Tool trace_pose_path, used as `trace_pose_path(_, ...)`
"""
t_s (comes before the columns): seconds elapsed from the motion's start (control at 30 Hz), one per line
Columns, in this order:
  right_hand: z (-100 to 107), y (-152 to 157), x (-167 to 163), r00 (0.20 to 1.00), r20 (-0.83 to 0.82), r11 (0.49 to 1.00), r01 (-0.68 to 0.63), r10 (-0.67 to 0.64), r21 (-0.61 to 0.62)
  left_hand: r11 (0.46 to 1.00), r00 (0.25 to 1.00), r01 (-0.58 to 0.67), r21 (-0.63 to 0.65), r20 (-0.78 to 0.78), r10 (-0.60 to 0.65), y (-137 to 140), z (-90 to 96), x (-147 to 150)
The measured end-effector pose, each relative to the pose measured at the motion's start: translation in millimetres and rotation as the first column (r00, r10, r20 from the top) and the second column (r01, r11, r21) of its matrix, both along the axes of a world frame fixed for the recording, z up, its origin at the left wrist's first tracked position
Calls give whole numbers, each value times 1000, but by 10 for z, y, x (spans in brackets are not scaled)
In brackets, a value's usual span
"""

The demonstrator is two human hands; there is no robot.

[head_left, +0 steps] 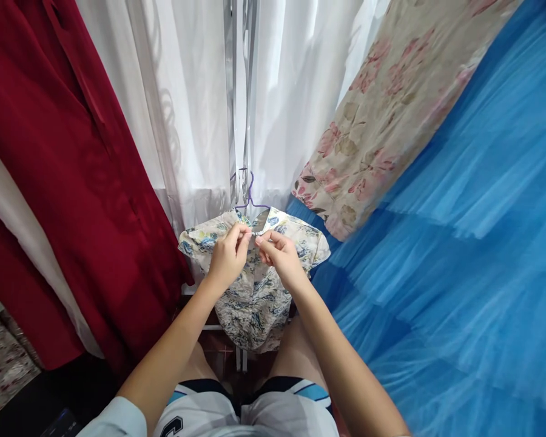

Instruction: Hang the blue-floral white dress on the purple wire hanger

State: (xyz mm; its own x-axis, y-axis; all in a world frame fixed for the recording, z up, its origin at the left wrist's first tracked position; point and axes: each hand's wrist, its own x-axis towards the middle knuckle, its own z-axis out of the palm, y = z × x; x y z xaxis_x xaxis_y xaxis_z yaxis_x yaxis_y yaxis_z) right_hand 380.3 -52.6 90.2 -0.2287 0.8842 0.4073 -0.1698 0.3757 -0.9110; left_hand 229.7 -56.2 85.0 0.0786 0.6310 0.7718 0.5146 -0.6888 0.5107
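A short-sleeved floral shirt (255, 303) in white, blue and yellow hangs in front of me on a purple hanger (250, 191). At its collar, my left hand (230, 252) is closed in a pinch on the left edge of the neckline. My right hand (279, 252) pinches the neckline's other edge, a short way to the right. A small strip of cloth shows between the two sets of fingertips. Whether a button or other fastener sits under the fingers is hidden.
Behind the shirt stands a white metal rack post (241, 91) before white curtains (191, 109). A red garment (95, 182) hangs at left. To the right hang a floral cloth (368, 139) and a blue tulle dress (459, 255). A dark surface (31, 400) lies lower left.
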Motion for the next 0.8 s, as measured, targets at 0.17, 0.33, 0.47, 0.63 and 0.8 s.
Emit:
trace_pose_path(0.17, -59, -39, 11, 999, 19, 999, 25, -26, 43, 999, 997, -29, -27, 66, 31, -27, -140, 104)
trace_pose_path(0.33, -92, -39, 2, 994, 3, 990, 109, -110, 84, 997, 990, -71, 19, 121, 68, -47, -91, 216)
trace_pose_path(0.47, -154, -5, -57, 986, 33, 980, 161, -166, 119, 993, 985, -117, 31, 134, 112, -10, -26, 148)
trace_pose_path(0.63, -282, 71, -201, 965, 97, 965, 229, -242, 131, 992, 977, -128, 13, 173, 124, 52, 0, 39)
trace_pose_path(0.8, -507, 153, -261, 965, 137, 974, 225, -223, -4, 990, 900, -123, 69, 427, 82, 166, 194, -266)
